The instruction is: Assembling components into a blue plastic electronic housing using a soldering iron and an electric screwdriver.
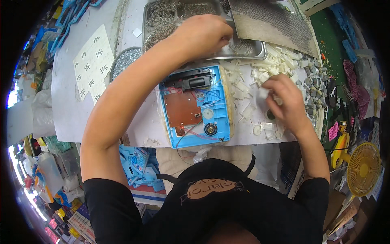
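A blue plastic casing (191, 142) lies open on the worktable in front of me. Inside it are a brown circuit board (180, 107), a black mechanism (198, 83), a round speaker (211, 129) and thin wires. Beyond the casing, my left hand (207, 34) reaches over a metal tray (260, 52) of small metal parts. Its fingers are curled together, and whatever they pinch is hidden. To the right of the casing, my right hand (287, 101) has its thumb and fingers closed around a small white plastic part (262, 96), partly blurred. Loose white plastic parts (270, 63) surround that hand.
A round bowl of small metal pieces (126, 61) stands behind my left forearm. Grey parts (315, 81) are heaped at the table's right edge. A perforated board (276, 28) overlaps the tray. Marked paper (91, 65) lies left; a yellow fan (363, 168) stands right.
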The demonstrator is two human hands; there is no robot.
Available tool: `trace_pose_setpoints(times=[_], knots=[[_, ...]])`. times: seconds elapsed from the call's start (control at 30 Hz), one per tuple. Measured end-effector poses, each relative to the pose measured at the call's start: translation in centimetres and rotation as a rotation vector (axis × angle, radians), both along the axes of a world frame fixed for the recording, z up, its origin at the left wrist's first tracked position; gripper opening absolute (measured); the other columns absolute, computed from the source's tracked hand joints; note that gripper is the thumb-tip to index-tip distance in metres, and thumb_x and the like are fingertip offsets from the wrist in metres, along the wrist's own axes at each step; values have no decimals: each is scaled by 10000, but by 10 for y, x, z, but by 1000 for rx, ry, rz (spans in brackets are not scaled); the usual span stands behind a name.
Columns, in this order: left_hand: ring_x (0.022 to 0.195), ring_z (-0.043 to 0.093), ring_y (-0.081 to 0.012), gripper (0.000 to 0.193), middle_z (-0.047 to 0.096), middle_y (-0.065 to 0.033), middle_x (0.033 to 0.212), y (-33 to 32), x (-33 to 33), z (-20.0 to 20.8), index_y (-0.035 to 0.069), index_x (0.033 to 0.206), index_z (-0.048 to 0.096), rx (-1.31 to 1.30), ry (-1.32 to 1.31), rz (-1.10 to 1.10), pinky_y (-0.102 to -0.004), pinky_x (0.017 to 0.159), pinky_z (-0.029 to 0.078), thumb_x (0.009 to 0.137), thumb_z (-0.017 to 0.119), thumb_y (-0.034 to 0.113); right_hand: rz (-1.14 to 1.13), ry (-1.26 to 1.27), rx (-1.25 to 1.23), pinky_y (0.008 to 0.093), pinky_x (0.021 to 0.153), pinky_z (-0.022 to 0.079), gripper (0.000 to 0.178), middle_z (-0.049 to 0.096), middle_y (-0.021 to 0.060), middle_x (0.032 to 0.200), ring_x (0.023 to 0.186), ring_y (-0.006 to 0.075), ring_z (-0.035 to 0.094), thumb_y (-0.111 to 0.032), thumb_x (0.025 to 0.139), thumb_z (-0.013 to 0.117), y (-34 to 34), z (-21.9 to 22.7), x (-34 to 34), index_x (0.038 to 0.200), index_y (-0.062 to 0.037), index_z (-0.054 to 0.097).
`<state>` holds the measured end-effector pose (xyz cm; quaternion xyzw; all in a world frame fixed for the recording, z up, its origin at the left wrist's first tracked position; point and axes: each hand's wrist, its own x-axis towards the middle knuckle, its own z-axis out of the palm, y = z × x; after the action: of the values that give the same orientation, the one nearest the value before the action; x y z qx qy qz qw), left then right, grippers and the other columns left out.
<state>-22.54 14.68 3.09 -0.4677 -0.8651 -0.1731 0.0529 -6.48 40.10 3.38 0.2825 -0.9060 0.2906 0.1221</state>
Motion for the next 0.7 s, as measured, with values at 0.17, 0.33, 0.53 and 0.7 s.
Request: trace_pose_setpoints(times=[0.17, 0.33, 0.53, 0.7], knots=[[919, 689, -359, 160, 714, -114, 963, 34, -6, -7, 109, 959, 756, -213, -74, 4, -479, 817, 559, 889, 640, 194, -288, -180, -126, 287, 626, 497, 304, 625, 91, 914, 675, 180, 595, 74, 774, 646, 24, 13, 16, 1060, -31, 654], [950, 686, -355, 168, 691, -115, 1033, 30, -3, -1, 105, 973, 745, -299, -76, -15, -469, 830, 559, 892, 626, 189, -319, -220, -254, 247, 618, 492, 240, 647, 51, 920, 666, 116, 565, 44, 807, 657, 25, 8, 22, 1040, -16, 649], [1014, 673, -344, 187, 662, -106, 1110, 3, -5, -1, 107, 1033, 732, -100, -58, 22, -465, 883, 547, 867, 648, 118, -320, -337, -432, 206, 580, 443, 160, 612, -6, 885, 677, 41, 477, 11, 848, 678, 10, 19, 16, 1006, -5, 653], [1048, 655, -358, 234, 654, -119, 1098, -1, -8, -6, 111, 1075, 717, -196, -105, -120, -466, 908, 537, 846, 670, 108, -247, -391, -418, 207, 551, 405, 136, 565, -14, 771, 633, 37, 440, -4, 864, 684, 0, 25, 9, 999, -13, 667]])
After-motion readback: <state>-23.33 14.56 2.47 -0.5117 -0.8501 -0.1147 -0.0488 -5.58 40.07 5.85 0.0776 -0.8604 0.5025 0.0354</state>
